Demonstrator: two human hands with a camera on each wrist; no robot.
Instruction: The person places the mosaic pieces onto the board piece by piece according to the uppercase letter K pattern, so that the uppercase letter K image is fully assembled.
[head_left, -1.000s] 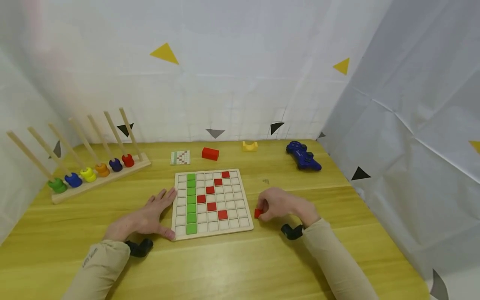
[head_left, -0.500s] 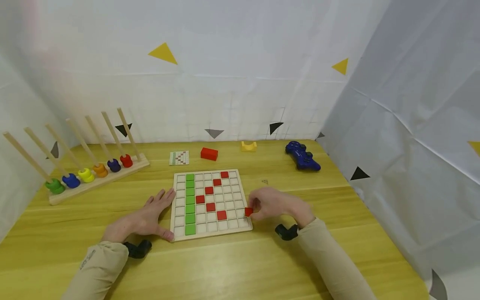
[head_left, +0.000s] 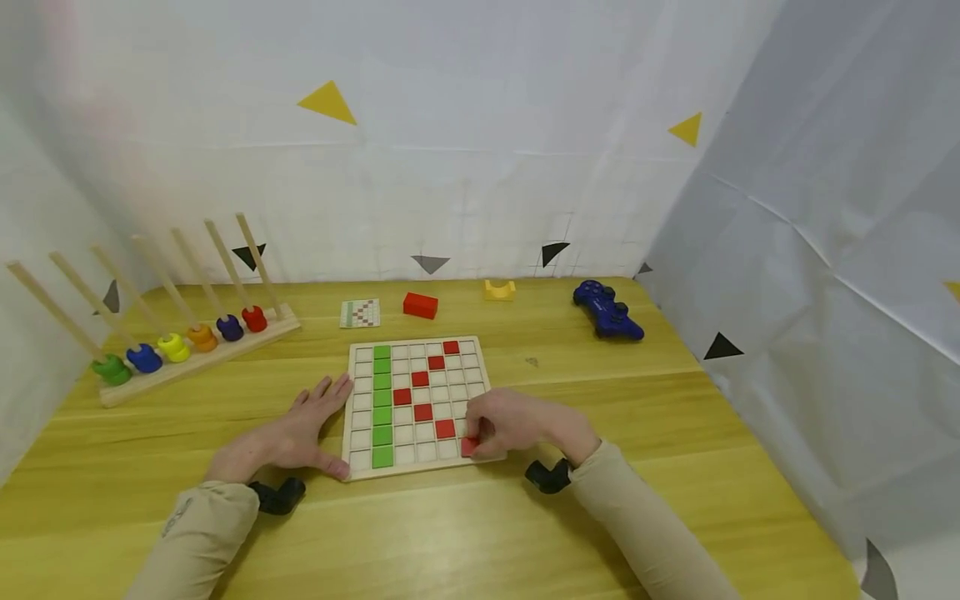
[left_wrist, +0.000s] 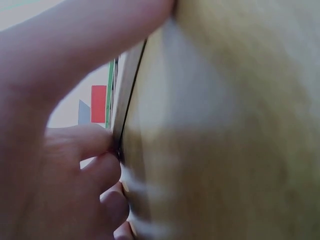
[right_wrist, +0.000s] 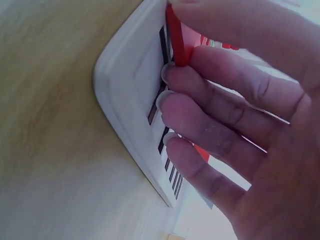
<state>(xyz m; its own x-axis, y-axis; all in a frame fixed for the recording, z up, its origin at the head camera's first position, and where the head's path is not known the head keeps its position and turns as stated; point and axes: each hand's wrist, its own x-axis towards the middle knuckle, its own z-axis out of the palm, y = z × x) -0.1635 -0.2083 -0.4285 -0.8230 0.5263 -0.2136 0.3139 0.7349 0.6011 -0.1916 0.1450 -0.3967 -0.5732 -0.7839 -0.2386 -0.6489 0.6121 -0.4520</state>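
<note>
A wooden grid board (head_left: 422,472) lies flat on the table, with a column of green tiles (head_left: 382,414) toward its left and several red tiles (head_left: 423,412) in diagonal lines. My right hand (head_left: 517,423) pinches one red square tile (head_left: 468,447) between thumb and fingers at the board's lower right; in the right wrist view that tile (right_wrist: 176,37) stands tilted, its edge at the grid. My left hand (head_left: 292,433) rests with fingers spread along the board's left edge, thumb at the lower left corner. The left wrist view shows those fingers (left_wrist: 97,170) touching the board's side.
A peg stand (head_left: 202,358) with coloured rings stands at the left. Along the back lie a small pattern card (head_left: 360,313), a red block (head_left: 420,306), a yellow arched block (head_left: 499,290) and a blue game controller (head_left: 607,310). White sheeting hangs behind and to the right.
My right hand has carried the red tile leftward from the table beside the board onto the board's lower right cells. My left hand has stayed at the left edge.
</note>
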